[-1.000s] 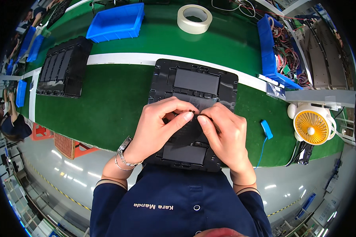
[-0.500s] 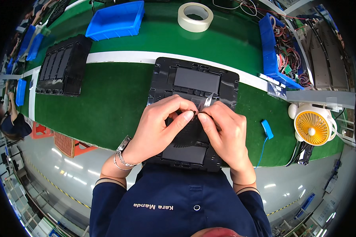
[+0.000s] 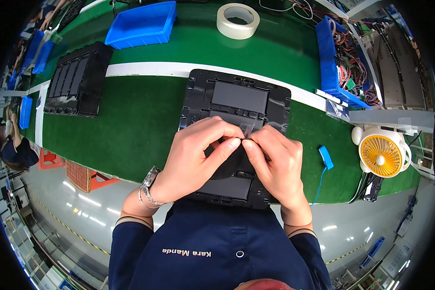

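Note:
Both my hands meet over a black plastic tray [image 3: 193, 104] at the middle of the bench. My left hand [image 3: 198, 150] is closed in a pinch, thumb against forefinger, at the top edge of a dark piece [image 3: 227, 166]. Right against it, my right hand [image 3: 278, 154] pinches the same spot. Most of that piece is hidden under my fingers and its kind cannot be made out. A bit of clear film [image 3: 247, 129] shows just beyond the fingertips. Flat dark grey panels [image 3: 239, 96] lie in the tray's pockets, at its far and near ends.
Stacked black trays [image 3: 75, 79] stand at the left. Farther back are a blue bin [image 3: 142, 26] and a roll of tape [image 3: 238, 21]. To the right are a blue clip-like piece on a cord [image 3: 326, 157], a fan [image 3: 382, 153] and a blue bin of wires [image 3: 327, 63].
The clear film, bright and upright beyond my fingers before, now looks lower and fainter. My fingertips have shifted very slightly and stay pinched together.

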Demonstrator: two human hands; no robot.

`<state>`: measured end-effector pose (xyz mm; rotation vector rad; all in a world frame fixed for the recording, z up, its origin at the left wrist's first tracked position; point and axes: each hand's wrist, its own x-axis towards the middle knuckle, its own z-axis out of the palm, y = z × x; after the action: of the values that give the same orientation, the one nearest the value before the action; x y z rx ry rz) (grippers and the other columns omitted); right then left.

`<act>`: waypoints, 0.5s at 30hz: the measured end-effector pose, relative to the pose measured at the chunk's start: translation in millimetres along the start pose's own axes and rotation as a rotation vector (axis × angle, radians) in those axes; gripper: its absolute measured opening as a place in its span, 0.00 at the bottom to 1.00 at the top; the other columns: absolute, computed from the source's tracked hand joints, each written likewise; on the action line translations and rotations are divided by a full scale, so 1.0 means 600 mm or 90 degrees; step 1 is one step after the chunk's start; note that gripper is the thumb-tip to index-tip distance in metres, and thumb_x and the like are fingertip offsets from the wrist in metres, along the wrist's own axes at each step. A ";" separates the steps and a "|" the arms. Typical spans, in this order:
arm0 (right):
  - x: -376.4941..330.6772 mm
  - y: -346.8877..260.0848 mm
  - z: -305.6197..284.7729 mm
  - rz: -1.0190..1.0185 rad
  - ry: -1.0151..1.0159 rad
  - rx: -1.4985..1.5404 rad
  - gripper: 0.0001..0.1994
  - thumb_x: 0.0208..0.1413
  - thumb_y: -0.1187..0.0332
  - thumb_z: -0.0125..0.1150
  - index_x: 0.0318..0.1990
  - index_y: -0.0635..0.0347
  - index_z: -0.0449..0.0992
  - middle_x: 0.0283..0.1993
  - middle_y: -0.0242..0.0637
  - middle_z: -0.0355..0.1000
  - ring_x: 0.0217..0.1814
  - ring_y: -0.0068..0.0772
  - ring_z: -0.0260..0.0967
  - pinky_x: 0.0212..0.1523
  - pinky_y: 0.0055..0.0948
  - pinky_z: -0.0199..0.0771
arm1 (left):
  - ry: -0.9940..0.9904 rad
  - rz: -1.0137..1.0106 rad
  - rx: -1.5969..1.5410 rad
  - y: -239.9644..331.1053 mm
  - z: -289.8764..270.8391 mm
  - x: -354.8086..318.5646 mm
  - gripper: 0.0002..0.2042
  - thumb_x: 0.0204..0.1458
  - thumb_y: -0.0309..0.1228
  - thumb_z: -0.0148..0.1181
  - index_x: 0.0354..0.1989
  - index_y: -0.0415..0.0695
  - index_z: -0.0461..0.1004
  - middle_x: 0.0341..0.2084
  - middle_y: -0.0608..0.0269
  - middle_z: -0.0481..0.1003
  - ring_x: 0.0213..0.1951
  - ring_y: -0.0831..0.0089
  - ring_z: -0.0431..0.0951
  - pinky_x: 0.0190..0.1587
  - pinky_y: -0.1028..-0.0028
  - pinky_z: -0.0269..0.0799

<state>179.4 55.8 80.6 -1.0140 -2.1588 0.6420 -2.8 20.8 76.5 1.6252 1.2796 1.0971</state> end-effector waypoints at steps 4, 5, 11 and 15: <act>-0.001 -0.002 -0.003 -0.023 0.014 -0.017 0.08 0.49 0.72 0.67 0.25 0.59 0.72 0.19 0.32 0.64 0.14 0.33 0.63 0.15 0.30 0.60 | -0.016 -0.021 0.000 0.010 -0.001 -0.001 0.05 0.58 0.27 0.57 0.38 0.38 0.75 0.29 0.61 0.75 0.26 0.74 0.75 0.29 0.76 0.72; -0.001 -0.003 -0.005 -0.031 0.017 -0.024 0.08 0.48 0.72 0.67 0.25 0.59 0.71 0.19 0.32 0.64 0.14 0.32 0.62 0.14 0.30 0.59 | -0.021 -0.036 -0.007 0.014 -0.001 -0.003 0.05 0.58 0.27 0.57 0.38 0.38 0.75 0.30 0.61 0.76 0.26 0.74 0.75 0.29 0.76 0.72; -0.014 -0.002 -0.013 -0.077 0.039 0.040 0.08 0.45 0.74 0.67 0.21 0.59 0.72 0.17 0.31 0.63 0.13 0.28 0.61 0.14 0.28 0.58 | -0.078 -0.224 -0.114 0.026 -0.015 -0.018 0.05 0.59 0.28 0.56 0.39 0.40 0.76 0.28 0.63 0.76 0.24 0.80 0.74 0.27 0.79 0.69; -0.041 0.009 -0.028 0.075 0.080 0.135 0.05 0.46 0.76 0.64 0.23 0.64 0.75 0.17 0.33 0.65 0.15 0.25 0.61 0.17 0.25 0.58 | -0.107 -0.108 0.073 0.003 -0.034 -0.042 0.04 0.58 0.26 0.54 0.32 0.40 0.73 0.26 0.65 0.75 0.28 0.76 0.74 0.34 0.75 0.70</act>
<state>206.0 41.7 79.5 -1.0426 -1.8884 0.8218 -24.7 -2.8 80.9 1.6224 1.3619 0.7803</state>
